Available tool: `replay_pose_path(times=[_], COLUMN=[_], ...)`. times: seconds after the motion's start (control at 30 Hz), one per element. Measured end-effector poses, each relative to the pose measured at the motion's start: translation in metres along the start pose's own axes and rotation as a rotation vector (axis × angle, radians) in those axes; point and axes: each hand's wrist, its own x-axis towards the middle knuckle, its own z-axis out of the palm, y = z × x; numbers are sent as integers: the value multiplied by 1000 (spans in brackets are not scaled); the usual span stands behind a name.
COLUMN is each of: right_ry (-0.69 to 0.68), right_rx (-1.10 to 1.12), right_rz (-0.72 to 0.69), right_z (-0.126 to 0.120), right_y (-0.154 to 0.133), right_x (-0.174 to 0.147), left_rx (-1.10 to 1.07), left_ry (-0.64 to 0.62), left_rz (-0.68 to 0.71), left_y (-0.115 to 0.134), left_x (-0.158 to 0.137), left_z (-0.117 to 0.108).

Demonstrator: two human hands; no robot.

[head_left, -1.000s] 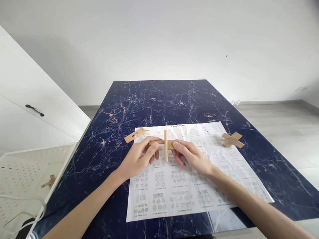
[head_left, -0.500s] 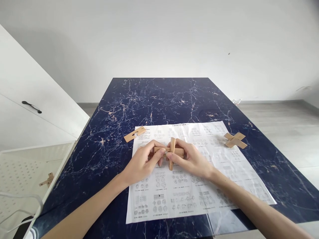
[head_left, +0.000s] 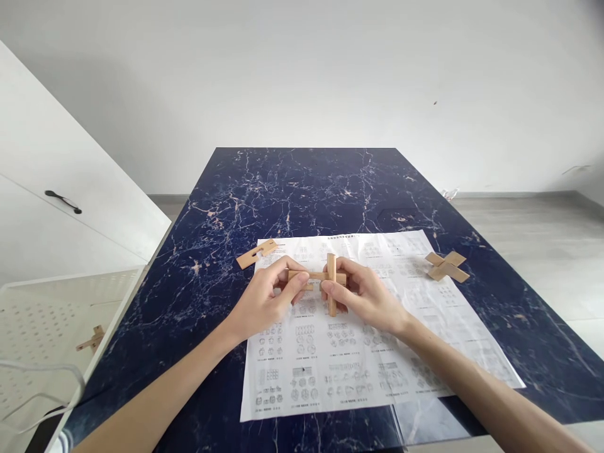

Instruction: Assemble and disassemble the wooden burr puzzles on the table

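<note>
Between my two hands is a wooden interlocking puzzle, made of notched bars that cross each other. My left hand is closed on the left ends of the horizontal bars, thumb on the near side. My right hand pinches the right part, where an upright bar crosses the horizontal ones. Fingers hide parts of the bars on both sides. Under the hands lies a printed instruction sheet with rows of small diagrams. A slotted flat wooden piece rests at the sheet's upper left corner.
Two crossed wooden pieces lie at the sheet's right edge. The sheet is on a dark blue marbled table. At the left stand a white cabinet and a perforated white surface with another wooden piece and white cables.
The upright bar has shifted slightly right with my right hand, and a gap between the horizontal bars shows more. My left hand stays on the puzzle, moved slightly up.
</note>
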Motion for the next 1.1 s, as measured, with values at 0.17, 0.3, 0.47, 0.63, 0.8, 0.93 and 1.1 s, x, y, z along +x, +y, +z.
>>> replay_pose_path(times=[0.17,0.3,0.47,0.63,0.8,0.93,1.1], right_ry=[52,83,66,86,120,84,122], right_rx=[31,45,19,32,33,15,0], right_rz=[-20,-41,-40,-60,-111,-104,-137], right_z=[5,7,3,3,5,2,4], right_y=[-1,-1,0,0,1,2,0], right_x=[0,1,1,0,0,0,-1], left_rx=[-26,-37,-31,-44,-37,-40,-46], left_ry=[30,41,20,36,65,41,54], left_rz=[31,60,78,103,128,129,144], left_y=[-4,-2,-2,-5,-4,-5,-6], left_x=[0,1,2,3,3,4,4], left_z=[2,3,-1,-1,1,-1,0])
